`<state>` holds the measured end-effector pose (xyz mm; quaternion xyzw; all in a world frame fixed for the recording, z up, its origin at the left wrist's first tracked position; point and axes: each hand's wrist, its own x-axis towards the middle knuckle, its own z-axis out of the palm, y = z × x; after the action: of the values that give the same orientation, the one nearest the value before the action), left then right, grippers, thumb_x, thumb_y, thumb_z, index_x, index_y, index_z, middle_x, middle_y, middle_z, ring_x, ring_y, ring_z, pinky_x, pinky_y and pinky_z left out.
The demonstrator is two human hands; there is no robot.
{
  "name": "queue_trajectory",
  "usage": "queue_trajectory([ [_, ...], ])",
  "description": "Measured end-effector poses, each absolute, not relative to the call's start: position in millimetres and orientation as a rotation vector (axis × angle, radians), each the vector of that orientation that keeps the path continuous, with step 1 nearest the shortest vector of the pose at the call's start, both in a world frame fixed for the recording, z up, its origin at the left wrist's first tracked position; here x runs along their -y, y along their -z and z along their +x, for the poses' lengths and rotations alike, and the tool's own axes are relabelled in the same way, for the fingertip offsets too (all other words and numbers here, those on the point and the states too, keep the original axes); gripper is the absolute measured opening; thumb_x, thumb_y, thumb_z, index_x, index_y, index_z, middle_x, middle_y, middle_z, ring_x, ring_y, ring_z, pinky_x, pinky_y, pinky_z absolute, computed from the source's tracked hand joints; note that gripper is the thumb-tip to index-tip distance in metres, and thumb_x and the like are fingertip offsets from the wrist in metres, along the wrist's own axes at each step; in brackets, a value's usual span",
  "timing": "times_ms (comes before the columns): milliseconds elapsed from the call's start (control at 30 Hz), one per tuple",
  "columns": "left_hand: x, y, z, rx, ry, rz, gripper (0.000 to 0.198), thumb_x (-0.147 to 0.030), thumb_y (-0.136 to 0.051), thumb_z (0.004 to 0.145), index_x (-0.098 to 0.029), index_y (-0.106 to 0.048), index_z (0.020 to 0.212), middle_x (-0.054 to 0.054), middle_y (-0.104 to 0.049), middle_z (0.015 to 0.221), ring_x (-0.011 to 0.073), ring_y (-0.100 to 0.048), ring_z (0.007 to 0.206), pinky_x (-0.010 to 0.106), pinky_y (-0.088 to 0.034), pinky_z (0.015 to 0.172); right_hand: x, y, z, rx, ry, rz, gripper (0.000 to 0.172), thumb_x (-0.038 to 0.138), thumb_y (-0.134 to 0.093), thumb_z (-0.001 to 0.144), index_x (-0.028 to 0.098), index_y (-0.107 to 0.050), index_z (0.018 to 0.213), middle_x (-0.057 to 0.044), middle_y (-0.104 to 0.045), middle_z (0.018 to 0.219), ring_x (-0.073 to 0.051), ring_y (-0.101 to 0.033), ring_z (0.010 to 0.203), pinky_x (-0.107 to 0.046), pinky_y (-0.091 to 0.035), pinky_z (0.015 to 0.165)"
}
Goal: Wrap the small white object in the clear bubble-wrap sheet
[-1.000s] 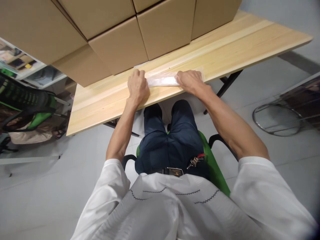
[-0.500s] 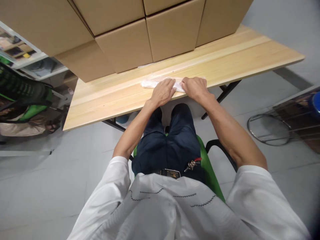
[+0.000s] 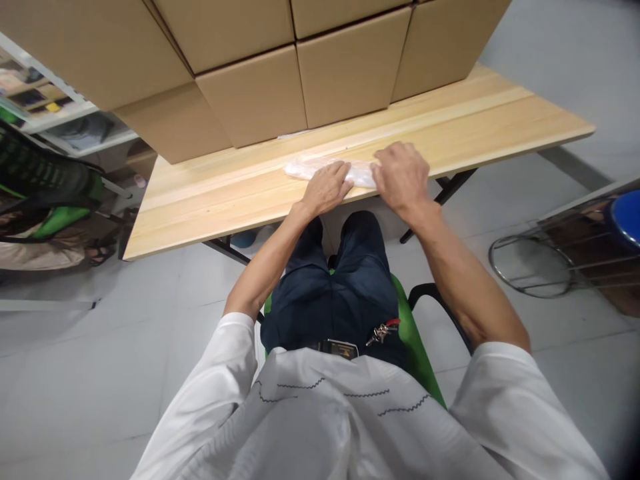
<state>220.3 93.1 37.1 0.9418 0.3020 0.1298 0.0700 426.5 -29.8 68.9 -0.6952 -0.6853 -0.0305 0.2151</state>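
A crumpled, whitish translucent plastic bag (image 3: 305,168) lies flat near the front edge of the wooden table (image 3: 215,193). On its middle rests my left hand (image 3: 326,189), fingers bent and wrapped over the plastic. My right hand (image 3: 404,175) is at the bag's right end, raised a little, its fingers curled and slightly blurred. Whether the right fingers pinch the plastic is hidden from this angle.
Stacked cardboard boxes (image 3: 350,73) stand along the table's back. On the left are a black and green chair (image 3: 50,173) and white shelves (image 3: 115,141). A blue-topped stool (image 3: 627,217) is at the right.
My right hand has moved slightly right and up, with its fingers turned more upward. More of the bag's right part shows. My left hand has stayed on the bag.
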Motion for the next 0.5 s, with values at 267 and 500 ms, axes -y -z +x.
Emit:
queue_trajectory([
  [267,-91,-41,213,-0.939,-0.302,2.779,0.075,-0.032,-0.044,0.114,-0.011,-0.048,0.186,0.024,-0.047,0.197,0.0377,-0.045,0.185,0.064,-0.028,0.155,17,-37,387,2.033,-0.083,-1.719,0.076,0.044,-0.025,0.124,0.017,-0.049,0.191,-0.021,-0.064,0.184,-0.045,-0.057,0.170,-0.069,-0.047,0.141],
  [500,-106,-39,194,-1.004,-0.232,2.729,0.080,-0.034,-0.041,0.112,-0.008,-0.046,0.187,0.025,-0.048,0.196,0.0371,-0.046,0.185,0.063,-0.021,0.158,14,-25,400,1.998,-0.087,-1.736,0.073,0.041,-0.025,0.124,0.017,-0.061,0.183,-0.019,-0.067,0.182,-0.042,-0.062,0.168,-0.068,-0.051,0.141],
])
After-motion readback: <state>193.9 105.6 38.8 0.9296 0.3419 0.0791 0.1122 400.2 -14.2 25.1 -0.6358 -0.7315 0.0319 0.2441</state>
